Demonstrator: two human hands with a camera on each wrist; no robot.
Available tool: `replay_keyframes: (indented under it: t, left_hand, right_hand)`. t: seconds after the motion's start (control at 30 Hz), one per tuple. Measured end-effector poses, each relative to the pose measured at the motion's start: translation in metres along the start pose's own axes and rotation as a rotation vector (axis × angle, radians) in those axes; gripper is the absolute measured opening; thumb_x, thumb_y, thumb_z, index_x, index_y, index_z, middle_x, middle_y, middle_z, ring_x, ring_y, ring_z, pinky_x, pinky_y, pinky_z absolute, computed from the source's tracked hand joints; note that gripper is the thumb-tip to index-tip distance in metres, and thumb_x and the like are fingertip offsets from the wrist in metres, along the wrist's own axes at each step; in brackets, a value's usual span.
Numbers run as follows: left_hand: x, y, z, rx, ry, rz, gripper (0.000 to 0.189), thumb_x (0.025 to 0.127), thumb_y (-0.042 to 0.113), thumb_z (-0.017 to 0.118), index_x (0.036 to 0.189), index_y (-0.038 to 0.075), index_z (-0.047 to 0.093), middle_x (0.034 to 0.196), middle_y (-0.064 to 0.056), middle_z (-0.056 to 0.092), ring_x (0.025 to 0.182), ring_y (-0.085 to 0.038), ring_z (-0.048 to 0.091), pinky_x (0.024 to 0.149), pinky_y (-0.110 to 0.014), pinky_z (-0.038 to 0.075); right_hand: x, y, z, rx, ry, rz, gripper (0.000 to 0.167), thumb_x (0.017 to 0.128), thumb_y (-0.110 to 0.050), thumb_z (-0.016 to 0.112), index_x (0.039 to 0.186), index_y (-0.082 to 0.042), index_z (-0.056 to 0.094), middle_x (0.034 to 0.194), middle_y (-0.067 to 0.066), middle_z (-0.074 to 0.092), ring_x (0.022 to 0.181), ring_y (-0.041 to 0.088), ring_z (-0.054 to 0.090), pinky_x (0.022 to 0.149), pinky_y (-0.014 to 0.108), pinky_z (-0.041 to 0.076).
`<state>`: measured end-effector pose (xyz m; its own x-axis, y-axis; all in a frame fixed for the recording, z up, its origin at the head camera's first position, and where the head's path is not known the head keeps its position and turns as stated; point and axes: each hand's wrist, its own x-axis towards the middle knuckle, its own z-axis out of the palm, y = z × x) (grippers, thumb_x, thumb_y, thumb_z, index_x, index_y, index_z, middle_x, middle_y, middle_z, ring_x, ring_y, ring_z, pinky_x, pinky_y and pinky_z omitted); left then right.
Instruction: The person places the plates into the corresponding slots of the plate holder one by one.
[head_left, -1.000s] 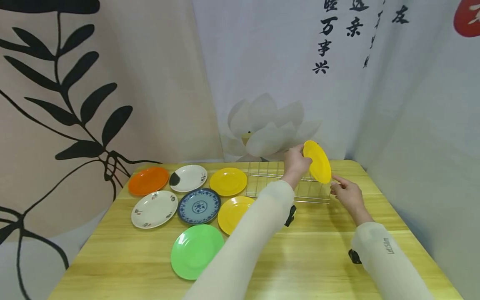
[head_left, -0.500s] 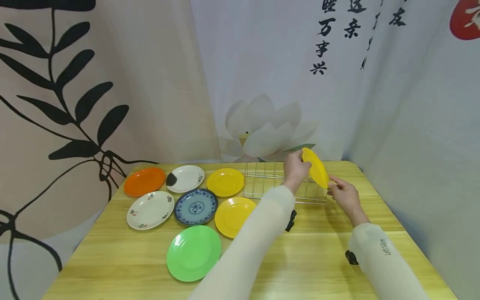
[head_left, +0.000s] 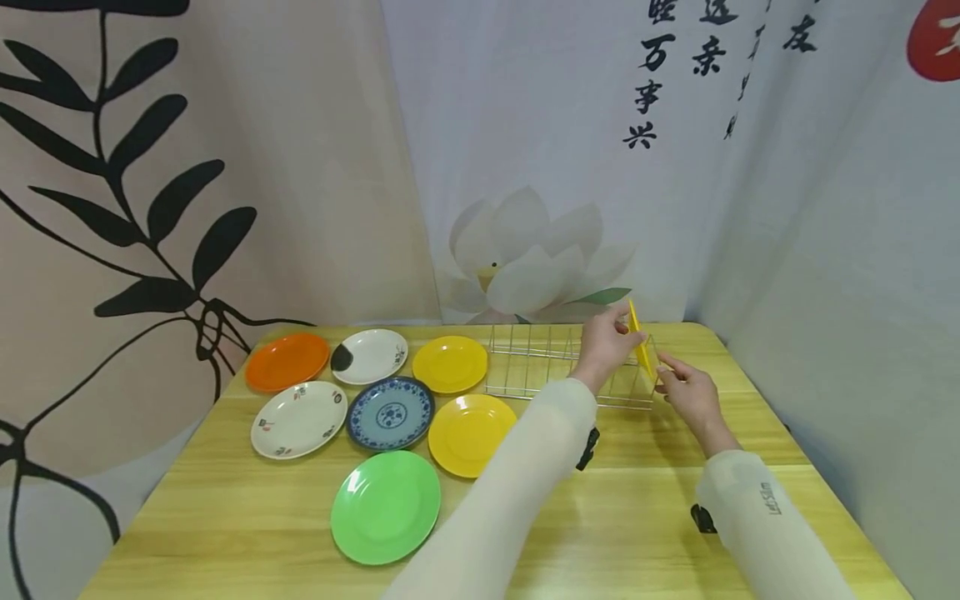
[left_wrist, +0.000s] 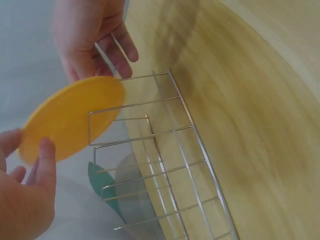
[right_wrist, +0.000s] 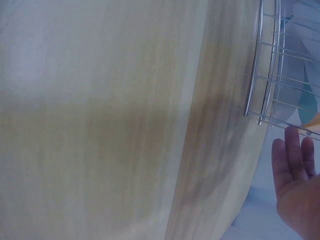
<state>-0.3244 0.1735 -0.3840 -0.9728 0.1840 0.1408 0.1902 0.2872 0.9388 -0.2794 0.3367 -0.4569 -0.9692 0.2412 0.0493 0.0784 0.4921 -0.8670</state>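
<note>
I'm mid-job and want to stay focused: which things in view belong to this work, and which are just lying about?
In use: held yellow plate; left hand; right hand; wire rack.

Lying about, though possibly awaiting their turn: orange plate; black-patched white plate; other white plate; blue-patterned plate; rear yellow plate; front yellow plate; green plate.

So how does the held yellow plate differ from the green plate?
The yellow plate is held on edge at the wire rack; the green plate lies flat on the table. The left grip holds the yellow plate; no grip holds the green plate. Both look plain and round.
</note>
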Motion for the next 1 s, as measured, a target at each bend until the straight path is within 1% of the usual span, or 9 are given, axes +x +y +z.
replay_keyframes:
  t: [0.13, 0.27, 0.5, 0.57, 0.67, 0.73, 0.8, 0.9, 1.0]
  left_hand:
    - [-0.003, -0.008, -0.003, 0.004, -0.016, -0.031, 0.048, 0.09, 0.018, 0.075, 0.137, 0.017, 0.061, 0.105, -0.003, 0.067, 0.081, -0.011, 0.062, 0.067, -0.023, 0.054]
    - [-0.005, -0.016, -0.012, -0.054, -0.008, -0.05, 0.044, 0.09, 0.022, 0.075, 0.133, 0.02, 0.064, 0.1, 0.001, 0.066, 0.078, -0.012, 0.062, 0.068, -0.026, 0.055]
    - [-0.006, -0.024, -0.036, -0.124, -0.029, -0.052, 0.048, 0.091, 0.021, 0.075, 0.136, 0.016, 0.061, 0.095, 0.004, 0.063, 0.078, -0.016, 0.064, 0.069, -0.026, 0.055]
    - [-0.005, -0.025, -0.046, -0.131, -0.035, -0.048, 0.05, 0.091, 0.022, 0.075, 0.138, 0.016, 0.059, 0.095, 0.004, 0.062, 0.078, -0.016, 0.064, 0.069, -0.027, 0.055]
    - [-0.003, -0.026, -0.064, -0.151, -0.051, -0.037, 0.053, 0.091, 0.025, 0.075, 0.14, 0.017, 0.057, 0.098, 0.005, 0.062, 0.08, -0.016, 0.063, 0.07, -0.027, 0.054]
    - [-0.003, -0.027, -0.078, -0.167, -0.068, -0.033, 0.055, 0.091, 0.026, 0.074, 0.142, 0.018, 0.055, 0.1, 0.005, 0.063, 0.086, -0.017, 0.064, 0.072, -0.028, 0.054]
    - [-0.002, -0.028, -0.094, -0.189, -0.081, -0.033, 0.056, 0.091, 0.026, 0.074, 0.143, 0.019, 0.054, 0.103, 0.004, 0.064, 0.093, -0.021, 0.065, 0.076, -0.029, 0.055]
    - [-0.003, -0.032, -0.121, -0.216, -0.093, -0.035, 0.056, 0.092, 0.025, 0.073, 0.144, 0.017, 0.053, 0.108, 0.001, 0.064, 0.102, -0.025, 0.064, 0.083, -0.035, 0.056]
    - [-0.006, -0.037, -0.149, -0.221, -0.086, -0.036, 0.057, 0.093, 0.024, 0.072, 0.145, 0.016, 0.052, 0.113, -0.003, 0.064, 0.102, -0.024, 0.063, 0.088, -0.04, 0.055]
  right_hand:
    - [-0.001, -0.001, 0.002, 0.004, 0.003, 0.015, 0.045, 0.106, -0.028, 0.045, 0.149, -0.012, 0.046, 0.13, 0.025, 0.059, 0.101, 0.031, 0.067, 0.08, 0.035, 0.058]
    - [-0.002, -0.003, 0.005, 0.0, 0.007, 0.035, 0.045, 0.107, -0.029, 0.044, 0.149, -0.013, 0.046, 0.133, 0.023, 0.058, 0.107, 0.035, 0.065, 0.085, 0.041, 0.056]
    - [-0.003, -0.004, 0.006, -0.022, 0.045, 0.039, 0.045, 0.107, -0.03, 0.043, 0.148, -0.012, 0.048, 0.133, 0.021, 0.059, 0.097, 0.024, 0.07, 0.074, 0.03, 0.057]
    - [-0.002, -0.004, 0.006, -0.03, 0.046, 0.038, 0.045, 0.107, -0.03, 0.043, 0.148, -0.013, 0.047, 0.133, 0.021, 0.059, 0.098, 0.025, 0.07, 0.075, 0.033, 0.057]
    - [-0.002, -0.005, 0.006, -0.037, 0.046, 0.033, 0.045, 0.107, -0.031, 0.042, 0.148, -0.012, 0.046, 0.135, 0.021, 0.057, 0.104, 0.032, 0.067, 0.085, 0.041, 0.057]
    - [-0.002, -0.005, 0.007, -0.041, 0.048, 0.029, 0.046, 0.107, -0.031, 0.041, 0.149, -0.011, 0.046, 0.136, 0.022, 0.057, 0.108, 0.036, 0.065, 0.09, 0.045, 0.054]
    - [-0.002, -0.005, 0.008, -0.046, 0.05, 0.025, 0.046, 0.108, -0.031, 0.041, 0.149, -0.011, 0.046, 0.136, 0.022, 0.056, 0.11, 0.037, 0.064, 0.093, 0.046, 0.053]
    - [-0.001, -0.005, 0.009, -0.055, 0.051, 0.025, 0.046, 0.107, -0.032, 0.04, 0.149, -0.011, 0.045, 0.135, 0.023, 0.057, 0.107, 0.034, 0.066, 0.085, 0.037, 0.057]
    - [-0.002, -0.005, 0.01, -0.051, 0.051, 0.027, 0.046, 0.107, -0.031, 0.04, 0.149, -0.012, 0.045, 0.133, 0.023, 0.058, 0.107, 0.033, 0.066, 0.075, 0.026, 0.057]
